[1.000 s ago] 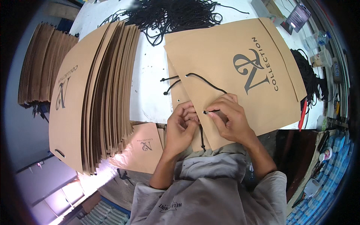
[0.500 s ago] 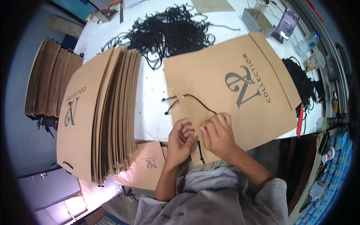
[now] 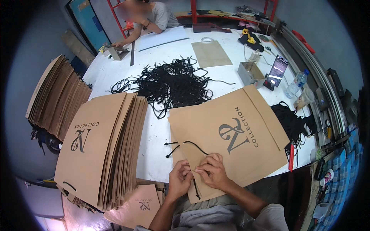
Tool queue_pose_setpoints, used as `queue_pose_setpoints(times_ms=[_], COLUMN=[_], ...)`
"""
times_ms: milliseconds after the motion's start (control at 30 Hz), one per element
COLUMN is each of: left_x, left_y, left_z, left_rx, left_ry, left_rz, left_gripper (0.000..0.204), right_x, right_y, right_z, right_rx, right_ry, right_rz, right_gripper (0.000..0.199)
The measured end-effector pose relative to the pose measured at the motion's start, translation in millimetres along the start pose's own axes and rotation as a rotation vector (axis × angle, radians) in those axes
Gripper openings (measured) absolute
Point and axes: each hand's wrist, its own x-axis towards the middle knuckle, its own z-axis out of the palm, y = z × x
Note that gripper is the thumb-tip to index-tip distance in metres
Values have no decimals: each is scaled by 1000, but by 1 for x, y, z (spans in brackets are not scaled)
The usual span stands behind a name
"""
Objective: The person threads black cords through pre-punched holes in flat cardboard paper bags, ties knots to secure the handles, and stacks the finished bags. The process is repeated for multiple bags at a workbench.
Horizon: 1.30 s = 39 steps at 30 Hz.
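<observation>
A flat brown paper bag [image 3: 200,119] with black print lies at a slant on the table in front of me, its near edge over my lap. A black cord [image 3: 195,145] runs from a hole near the bag's opening to my right hand [image 3: 214,172], whose fingers are pinched together on it. My left hand [image 3: 180,180] is closed on the bag's edge, fingertips close to the right ones. One knotted cord end [image 3: 197,192] hangs below the hands; two more knotted ends stick out left of the edge. My fingers hide what lies between the fingertips.
A thick stack of brown bags [image 3: 92,131] stands at left, another stack [image 3: 58,96] behind it. A heap of black cords [image 3: 173,82] lies beyond the bag, more cords [image 3: 291,123] at right. A phone [image 3: 277,71], bottle [image 3: 296,84] and metal box [image 3: 250,74] stand right. A person sits across.
The view has tilted up, bringing the far table side and the other person into sight. My hands stay at the bag's edge, with the fingertips now closer together.
</observation>
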Motion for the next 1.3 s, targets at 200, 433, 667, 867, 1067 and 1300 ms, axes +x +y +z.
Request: queue_pose_setpoints(times_ms=[200, 433, 667, 867, 1067, 1300], left_x=[-1, 2, -4, -13, -19, -3], left_y=[16, 16, 25, 39, 61, 19], left_z=[1, -1, -23, -72, -1, -10], left_rx=[189, 264, 489, 520, -19, -235], left_ry=[18, -54, 63, 403, 223, -51], left_rz=[-19, -7, 118, 172, 198, -297], left_gripper=[39, 41, 25, 8, 9, 18], right_x=[-1, -6, 2, 1, 6, 5], right_y=[3, 12, 9, 6, -60, -56], right_z=[-6, 0, -10, -20, -5, -3], right_rx=[80, 106, 43, 0, 375, 382], right_ry=[-2, 6, 35, 28, -78, 93], right_rz=[53, 44, 30, 174, 231, -100], right_gripper=[7, 11, 23, 25, 27, 19])
